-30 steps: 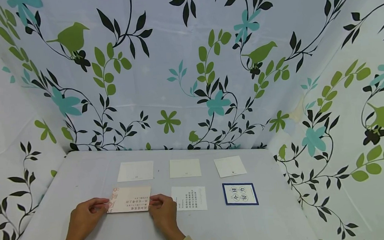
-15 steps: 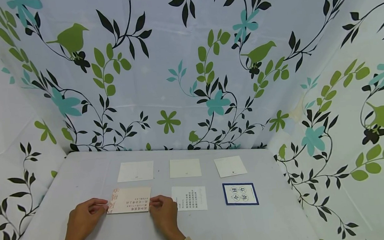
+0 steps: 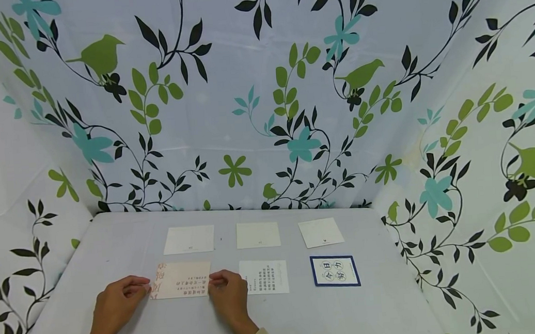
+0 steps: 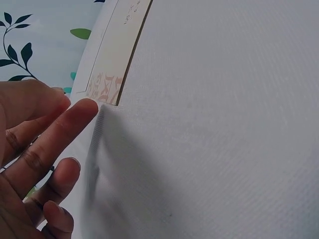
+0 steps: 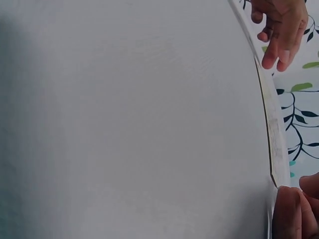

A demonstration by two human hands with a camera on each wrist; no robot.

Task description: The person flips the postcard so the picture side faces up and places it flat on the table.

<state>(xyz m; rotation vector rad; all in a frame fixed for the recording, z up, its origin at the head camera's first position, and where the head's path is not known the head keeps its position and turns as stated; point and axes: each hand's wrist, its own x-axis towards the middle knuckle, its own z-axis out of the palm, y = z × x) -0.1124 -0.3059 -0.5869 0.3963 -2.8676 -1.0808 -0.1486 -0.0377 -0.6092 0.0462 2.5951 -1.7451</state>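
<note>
A pale pink postcard (image 3: 181, 279) with reddish printing lies flat on the white table, between both hands in the head view. At its left edge is my left hand (image 3: 121, 304), its fingers loosely bent. In the left wrist view those fingertips (image 4: 89, 107) stand just off the card's corner (image 4: 104, 88), holding nothing. My right hand (image 3: 230, 297) has its fingertips right at the card's right edge. The right wrist view shows the card (image 5: 273, 134) nearly edge-on, with the right fingertips (image 5: 289, 199) by its near corner.
A white card with dark text (image 3: 267, 277) lies just right of my right hand. Farther right is a blue-bordered card (image 3: 335, 270). Behind are three blank-looking cream cards (image 3: 189, 240) in a row. A leaf-and-bird patterned curtain (image 3: 252, 85) hangs at the back and sides.
The postcard's near edge has come down slightly toward me, and it now lies flatter than before. Both hands have stayed almost in place beside it.
</note>
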